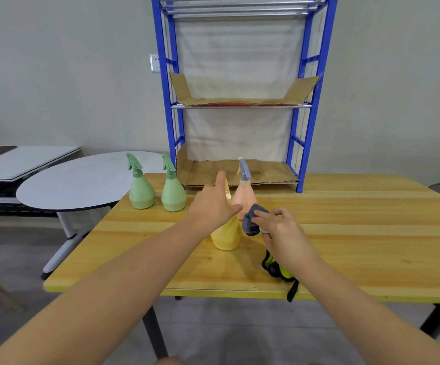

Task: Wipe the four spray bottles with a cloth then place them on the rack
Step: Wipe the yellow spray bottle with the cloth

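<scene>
Two green spray bottles [141,189] [173,193] stand side by side at the far left of the wooden table [345,233]. A yellow spray bottle [226,237] stands in the middle, its top hidden behind my left hand [213,204], which is open with fingers spread just in front of it. Behind it stands a pink spray bottle [245,193] with a grey-blue trigger. My right hand [279,230] pinches a bunched grey cloth [251,219] right of the yellow bottle. The blue rack [303,114] stands at the table's far edge, its shelves lined with cardboard.
A black and yellow strap-like item [278,270] lies near the table's front edge under my right wrist. A round grey table [82,180] and a stack of flat boards [24,162] sit to the left. A wall socket [154,63] is beside the rack.
</scene>
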{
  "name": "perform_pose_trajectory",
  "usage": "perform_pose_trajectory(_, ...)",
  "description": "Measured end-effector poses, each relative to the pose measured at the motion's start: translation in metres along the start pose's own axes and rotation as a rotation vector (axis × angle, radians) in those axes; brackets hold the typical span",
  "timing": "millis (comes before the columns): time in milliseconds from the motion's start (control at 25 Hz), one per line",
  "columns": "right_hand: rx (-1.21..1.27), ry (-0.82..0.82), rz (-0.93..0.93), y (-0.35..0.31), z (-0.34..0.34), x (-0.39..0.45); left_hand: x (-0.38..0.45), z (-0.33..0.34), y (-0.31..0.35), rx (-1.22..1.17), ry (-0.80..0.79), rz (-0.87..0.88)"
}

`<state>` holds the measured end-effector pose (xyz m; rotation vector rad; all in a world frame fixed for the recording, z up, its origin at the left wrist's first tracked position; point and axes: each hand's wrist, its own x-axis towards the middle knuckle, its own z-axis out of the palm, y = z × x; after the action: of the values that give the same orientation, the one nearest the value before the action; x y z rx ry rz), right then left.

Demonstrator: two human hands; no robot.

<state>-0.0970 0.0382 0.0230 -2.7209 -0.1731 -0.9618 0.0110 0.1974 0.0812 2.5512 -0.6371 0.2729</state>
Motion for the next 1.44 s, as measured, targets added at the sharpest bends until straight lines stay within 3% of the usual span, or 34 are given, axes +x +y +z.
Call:
perform_pose_trajectory(160,0.01,-0.011,-0.049,-0.002,0.001,-0.001,-0.002,0.008,-0.02,-0.199,0.034,0.071)
perform_pose_trajectory(440,0.018,-0.045,-0.301,-0.006,0.006,0.002,0.004,-0.006,-0.061,-0.614,-0.223,0.113)
perform_pose_trajectory(600,0.059,-0.121,-0.367,-0.018,0.017,0.014,0.013,-0.003,-0.062,-0.513,-0.171,0.144)
perform_pose_trajectory(800,0.004,-0.057,-0.405,-0.026,0.034,0.02,0.031,-0.011,-0.066,-0.388,-0.251,0.186)
perform_pose_trajectory(920,0.01,-0.176,-0.487,-0.034,0.047,0.008,0.036,-0.01,-0.07,-0.389,-0.278,0.193)
perform_pose_trajectory(1040,-0.172,-0.176,-0.664,-0.033,0.038,0.029,0.035,-0.01,-0.069,-0.351,-0.247,0.183)
perform_pose_trajectory(1200,-0.369,-0.119,-0.553,-0.037,0.04,0.034,0.034,-0.015,-0.056,-0.224,-0.209,0.215)
perform_pose_trajectory(1240,-0.36,-0.188,-0.682,-0.037,0.054,0.025,0.034,-0.016,-0.053,-0.209,-0.21,0.223)
perform_pose_trajectory(1280,-0.108,-0.304,-0.808,-0.047,0.059,0.017,0.033,-0.018,-0.051,-0.2,-0.217,0.231)
perform_pose_trajectory(1320,0.289,-0.413,-0.713,-0.052,0.069,0.008,0.032,-0.018,-0.051,-0.199,-0.224,0.233)
perform_pose_trajectory(1360,0.496,-0.474,-0.636,-0.051,0.074,0.007,0.031,-0.019,-0.051,-0.197,-0.229,0.232)
perform_pose_trajectory(1440,-0.01,-0.385,-0.757,-0.047,0.064,0.017,0.031,-0.019,-0.053,-0.199,-0.229,0.23)
